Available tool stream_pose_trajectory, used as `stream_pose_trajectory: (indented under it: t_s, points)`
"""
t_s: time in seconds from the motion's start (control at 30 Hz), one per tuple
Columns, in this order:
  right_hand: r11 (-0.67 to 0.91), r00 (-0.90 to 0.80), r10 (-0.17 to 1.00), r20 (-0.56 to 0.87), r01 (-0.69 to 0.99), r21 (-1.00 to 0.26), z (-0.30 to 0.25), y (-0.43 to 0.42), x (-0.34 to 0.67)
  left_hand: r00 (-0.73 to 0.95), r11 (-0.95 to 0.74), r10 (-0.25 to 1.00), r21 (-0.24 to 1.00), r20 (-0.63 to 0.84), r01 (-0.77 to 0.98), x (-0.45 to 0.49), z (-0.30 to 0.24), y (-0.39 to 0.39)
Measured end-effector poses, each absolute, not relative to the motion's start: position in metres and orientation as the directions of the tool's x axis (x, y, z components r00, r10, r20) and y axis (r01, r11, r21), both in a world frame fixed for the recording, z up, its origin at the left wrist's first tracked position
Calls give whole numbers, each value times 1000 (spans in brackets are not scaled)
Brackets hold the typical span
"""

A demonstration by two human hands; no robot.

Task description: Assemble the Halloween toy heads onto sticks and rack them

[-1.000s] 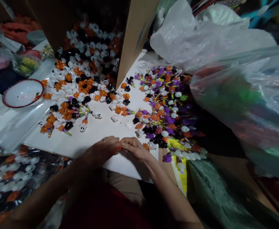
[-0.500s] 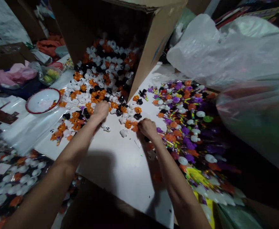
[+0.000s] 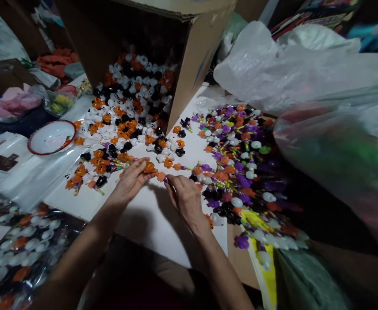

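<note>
Over the white tabletop [image 3: 172, 228], my hands are close together at the middle. My left hand [image 3: 129, 183] pinches a small orange plastic pumpkin [image 3: 149, 167] in its fingertips. My right hand [image 3: 188, 198] grips a thin purple tube with an orange top [image 3: 160, 176], its lower part hidden by the fingers. That top is held right against the pumpkin; whether they are joined I cannot tell. Behind my hands lies a heap of orange, white and black figures [image 3: 124, 125], pumpkins and ghosts among them. To the right spreads a pile of colourful tubes with figure tops [image 3: 237, 159].
A cardboard box [image 3: 192, 64] lies on its side at the back, figures spilling out. At left is a white bowl with a red rim [image 3: 51, 137]. Large clear plastic bags [image 3: 324, 129] crowd the right side. A bag of figures [image 3: 20, 254] lies lower left.
My hands were apart, each reaching to the figures on the table. Now they have come together nearer to me, with the pumpkin and the tube held up between them. The view has shifted slightly.
</note>
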State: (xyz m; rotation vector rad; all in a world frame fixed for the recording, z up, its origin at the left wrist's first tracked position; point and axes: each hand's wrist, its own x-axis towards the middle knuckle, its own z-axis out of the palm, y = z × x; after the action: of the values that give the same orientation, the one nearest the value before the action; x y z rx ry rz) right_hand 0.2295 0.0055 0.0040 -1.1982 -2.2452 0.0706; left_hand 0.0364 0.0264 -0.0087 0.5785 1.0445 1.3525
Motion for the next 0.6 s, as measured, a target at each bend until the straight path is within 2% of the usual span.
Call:
stream_pose_trajectory:
  t_s: [0.1, 0.23, 0.3, 0.37, 0.43, 0.47, 0.5, 0.53, 0.6]
  points:
    - [583, -415, 766, 491, 771, -257, 1, -10, 230, -45, 238, 943, 764, -329, -600, 49, -8, 3]
    - [586, -434, 752, 496, 785, -201, 8, -18, 241, -57, 215, 950, 775, -306, -594, 64, -7, -4]
    - [578, -410, 786, 463, 754, -312, 12, -20, 246, -107, 149, 964, 827, -244, -542, 71, -7, -6]
    - [495, -341, 868, 360, 646, -581, 12, -23, 250, -147, 54, 981, 907, -127, -418, 76, -6, -13]
    - [266, -320, 937, 142, 390, -882, 8, -27, 251, -130, -59, 991, 976, 32, -210, 74, -4, -24]
    - [100, -356, 934, 15, 221, -970, 4, -29, 251, -87, -126, 989, 987, 118, -95, 71, -2, -31]
    - [-79, -421, 902, -96, 56, -995, 0, -32, 249, -26, -199, 980, 980, 199, 6, 66, 1, -37]
    - [-248, -497, 850, -176, -82, -965, -3, -35, 245, 43, -276, 961, 958, 273, 80, 60, 4, -44]
    - [-496, -631, 736, -245, -257, -829, -9, -40, 235, 156, -396, 914, 907, 375, 142, 46, 10, -54]
